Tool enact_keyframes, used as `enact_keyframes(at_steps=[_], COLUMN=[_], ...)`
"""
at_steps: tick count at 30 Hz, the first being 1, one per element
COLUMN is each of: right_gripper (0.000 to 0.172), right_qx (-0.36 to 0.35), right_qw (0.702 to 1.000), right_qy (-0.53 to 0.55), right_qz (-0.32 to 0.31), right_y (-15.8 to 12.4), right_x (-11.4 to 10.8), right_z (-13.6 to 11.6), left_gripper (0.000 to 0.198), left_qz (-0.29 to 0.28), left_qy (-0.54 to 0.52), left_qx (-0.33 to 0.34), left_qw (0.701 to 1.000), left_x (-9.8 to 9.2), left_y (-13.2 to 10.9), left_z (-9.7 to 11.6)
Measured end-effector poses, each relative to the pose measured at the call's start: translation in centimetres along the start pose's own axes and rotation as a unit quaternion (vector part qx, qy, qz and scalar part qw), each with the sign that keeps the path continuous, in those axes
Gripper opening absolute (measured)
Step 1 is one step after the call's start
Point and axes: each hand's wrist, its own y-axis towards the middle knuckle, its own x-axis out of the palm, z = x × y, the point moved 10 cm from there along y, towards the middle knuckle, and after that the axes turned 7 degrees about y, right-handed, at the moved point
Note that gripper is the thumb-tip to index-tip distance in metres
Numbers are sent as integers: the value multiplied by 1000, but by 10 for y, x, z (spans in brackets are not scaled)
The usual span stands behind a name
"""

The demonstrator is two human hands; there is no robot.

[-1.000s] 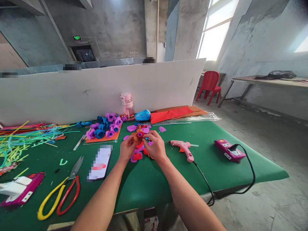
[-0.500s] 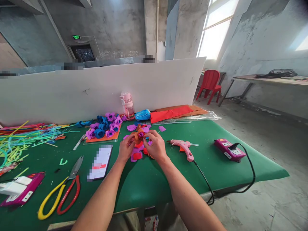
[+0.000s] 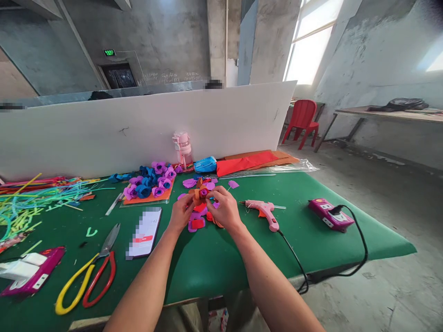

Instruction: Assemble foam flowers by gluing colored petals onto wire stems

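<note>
Both my hands meet over the middle of the green table (image 3: 214, 263), pinching a small foam flower (image 3: 200, 193) with orange outer petals and a purple centre. My left hand (image 3: 180, 213) grips it from the left with closed fingers. My right hand (image 3: 225, 210) holds it from the right, fingers curled round the petals. Loose purple, red and orange foam petals (image 3: 196, 224) lie on the table just under my hands.
A pink glue gun (image 3: 265, 213) lies right of my hands, its black cable running to a pink power strip (image 3: 330, 215). A phone (image 3: 144, 233), yellow-red scissors (image 3: 88, 279), finished blue and purple flowers (image 3: 150, 183), a pink bottle (image 3: 184, 150), coloured sticks (image 3: 31, 198) and a white partition (image 3: 104, 133) surround them.
My fingers have shifted slightly round the flower; my left hand has closed in a little toward it. Nothing else on the table has moved.
</note>
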Motion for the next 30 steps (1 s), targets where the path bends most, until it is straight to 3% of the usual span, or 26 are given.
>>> enact_keyframes(at_steps=[6,14,22,30], right_gripper=[11,7,14,15], right_qx=[12,54,-32,-16], right_qw=[999,993,999,998], right_qy=[45,99,16,53], right_qz=[5,22,-7,3], right_y=[1,2,2,1], right_x=[-2,-6,-6,-6], right_z=[3,14,-5,-4], left_gripper=[26,29,31,31], left_qz=[-23,-27,-30,4], left_qy=[16,16,8,6], left_qx=[38,51,25,22], left_qw=[999,998,999,1000], left_x=[2,4,5,-3], left_y=[1,0,1,0], left_z=[9,5,3,6])
